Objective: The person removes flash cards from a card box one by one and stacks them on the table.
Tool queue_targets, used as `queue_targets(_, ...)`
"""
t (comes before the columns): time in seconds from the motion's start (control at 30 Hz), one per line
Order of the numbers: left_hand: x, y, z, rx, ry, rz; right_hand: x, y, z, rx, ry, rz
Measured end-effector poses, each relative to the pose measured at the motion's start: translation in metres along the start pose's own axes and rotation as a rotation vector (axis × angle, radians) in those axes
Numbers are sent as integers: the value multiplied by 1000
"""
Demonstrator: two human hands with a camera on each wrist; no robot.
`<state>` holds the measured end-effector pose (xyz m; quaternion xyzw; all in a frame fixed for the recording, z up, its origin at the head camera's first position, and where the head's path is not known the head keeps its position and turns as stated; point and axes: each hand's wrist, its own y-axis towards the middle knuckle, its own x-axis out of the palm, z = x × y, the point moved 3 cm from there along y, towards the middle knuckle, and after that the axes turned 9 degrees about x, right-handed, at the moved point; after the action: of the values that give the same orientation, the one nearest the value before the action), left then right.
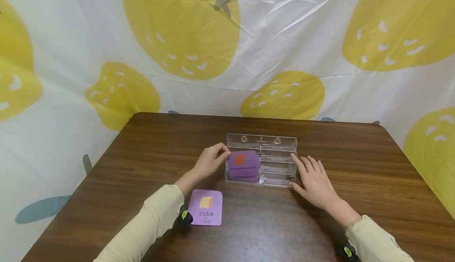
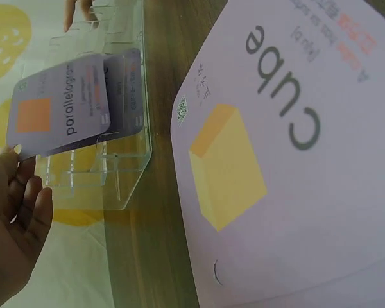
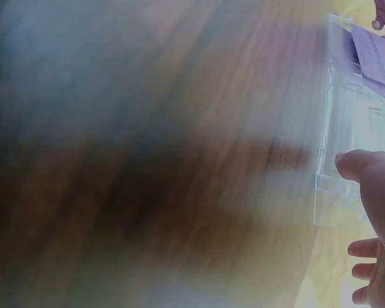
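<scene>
My left hand (image 1: 210, 160) pinches the upper left corner of a purple parallelogram card (image 1: 245, 162) between thumb and fingers. The card tilts in front of the left column of a clear tiered holder (image 1: 278, 170). Behind its lower edge, another purple card (image 2: 132, 96) sits in the holder, mostly covered. With fingers spread, my right hand (image 1: 316, 181) touches the holder's right side, the thumb at the front corner. Nothing lies in its grasp. Nearer to me, a lilac cube card (image 1: 207, 219) lies face up on the table beside my left wrist.
The brown wooden table (image 1: 263, 230) extends around the holder. A white curtain with yellow fruit print (image 1: 199, 96) hangs behind the table and along its sides. Each sleeve has a black wrist device near the cuff.
</scene>
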<state>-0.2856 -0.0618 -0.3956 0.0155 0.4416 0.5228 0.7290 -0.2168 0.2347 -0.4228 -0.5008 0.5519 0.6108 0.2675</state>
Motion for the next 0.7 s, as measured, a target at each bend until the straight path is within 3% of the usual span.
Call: queue_targets(0.7,-10,4,5,-11,-22,96,1,0,1,9,4,-6)
